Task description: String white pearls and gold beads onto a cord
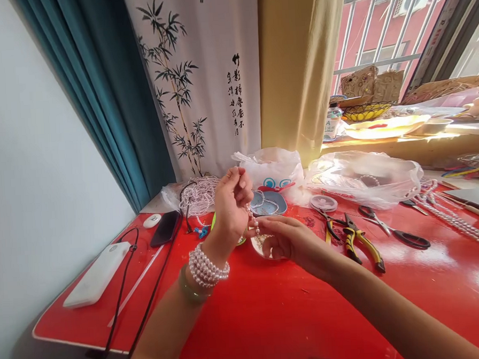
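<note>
My left hand (235,201) is raised above the red table with its fingers curled in. A short string of pearl beads (257,228) hangs down from it; the grip itself is partly hidden. Lower and to the right, my right hand (285,238) pinches the lower part of this string between thumb and fingers. Beneath the hands stands a white dish (263,248) with small gold-coloured pieces in it. A several-row pearl bracelet (206,267) and a green bangle (191,289) sit on my left wrist.
Behind are a blue-grey tray (278,201) with beads, a pearl heap (202,195) and plastic bags (363,175). Pliers (361,240) and scissors (407,237) lie right, near pearl strands (458,219). Leftward lie a phone (165,229), a white power bank (98,275) and cables (159,283).
</note>
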`<state>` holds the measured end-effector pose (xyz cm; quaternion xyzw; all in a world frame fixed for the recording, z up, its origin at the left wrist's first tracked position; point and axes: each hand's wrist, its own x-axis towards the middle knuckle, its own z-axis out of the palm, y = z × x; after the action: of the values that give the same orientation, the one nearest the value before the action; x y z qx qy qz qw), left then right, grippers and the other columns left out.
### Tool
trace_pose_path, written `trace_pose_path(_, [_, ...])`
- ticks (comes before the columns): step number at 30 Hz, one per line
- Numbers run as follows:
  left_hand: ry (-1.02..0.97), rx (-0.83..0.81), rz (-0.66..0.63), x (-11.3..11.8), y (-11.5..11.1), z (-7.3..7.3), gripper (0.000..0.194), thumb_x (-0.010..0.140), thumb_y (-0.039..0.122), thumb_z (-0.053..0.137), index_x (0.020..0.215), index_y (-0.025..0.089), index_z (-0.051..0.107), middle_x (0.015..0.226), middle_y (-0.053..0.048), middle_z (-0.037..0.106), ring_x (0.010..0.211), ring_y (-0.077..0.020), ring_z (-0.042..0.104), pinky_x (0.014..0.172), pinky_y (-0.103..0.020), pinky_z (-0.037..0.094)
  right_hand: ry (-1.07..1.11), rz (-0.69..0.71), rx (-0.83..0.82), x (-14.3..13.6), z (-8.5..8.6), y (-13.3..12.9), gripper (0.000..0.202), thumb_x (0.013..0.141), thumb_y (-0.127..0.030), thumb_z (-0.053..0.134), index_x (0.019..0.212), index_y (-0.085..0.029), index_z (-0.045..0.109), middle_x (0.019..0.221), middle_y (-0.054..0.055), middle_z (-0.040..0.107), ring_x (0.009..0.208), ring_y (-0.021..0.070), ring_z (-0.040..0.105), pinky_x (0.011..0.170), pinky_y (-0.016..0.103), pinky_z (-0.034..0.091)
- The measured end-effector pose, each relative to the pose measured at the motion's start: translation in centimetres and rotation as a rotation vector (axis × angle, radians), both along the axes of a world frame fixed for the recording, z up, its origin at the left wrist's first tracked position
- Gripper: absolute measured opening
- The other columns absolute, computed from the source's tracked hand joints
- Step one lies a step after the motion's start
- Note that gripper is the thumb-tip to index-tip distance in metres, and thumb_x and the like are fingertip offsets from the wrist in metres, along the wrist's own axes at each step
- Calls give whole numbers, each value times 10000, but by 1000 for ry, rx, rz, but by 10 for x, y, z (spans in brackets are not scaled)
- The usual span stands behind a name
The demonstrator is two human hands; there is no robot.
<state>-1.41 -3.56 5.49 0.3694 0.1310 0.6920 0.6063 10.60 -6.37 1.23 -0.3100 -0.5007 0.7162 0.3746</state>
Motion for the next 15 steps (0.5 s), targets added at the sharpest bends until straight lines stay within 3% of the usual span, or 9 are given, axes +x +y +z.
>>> trace_pose_path(4, [3,27,76,-2,-8,7,191,803,168,437,618,138,475,508,55,326,362,-16,224,328,-143,193,119,128,-57,-6,4,-11,167,754,-274,527,852,-159,598,787,52,618,583,97,568,469,181,391])
trace_pose_path(8, [-38,50,93,-5,-12,11,196,811,155,412,626,137,474,507,56,304,364,-17,220,328,-141,194,201,41,17,-11,4,-11,152,758,-243,535,794,-136,636,589,-16,517,500,44,467,452,152,341])
trace_pose_path(12, [-86,35,80,-10,-12,13,228,816,145,395,591,139,437,509,56,300,362,-18,213,329,-142,202,238,-34,35,-15,1,-9,165,751,-237,550,786,-119,661,580,-17,496,512,39,437,465,149,335])
trace_pose_path(15, [-111,16,58,-13,-11,14,235,824,142,377,594,145,429,507,55,297,358,-21,213,327,-145,204,294,-49,-42,-17,1,-6,158,731,-228,571,758,-109,672,606,-5,512,550,45,456,517,151,372])
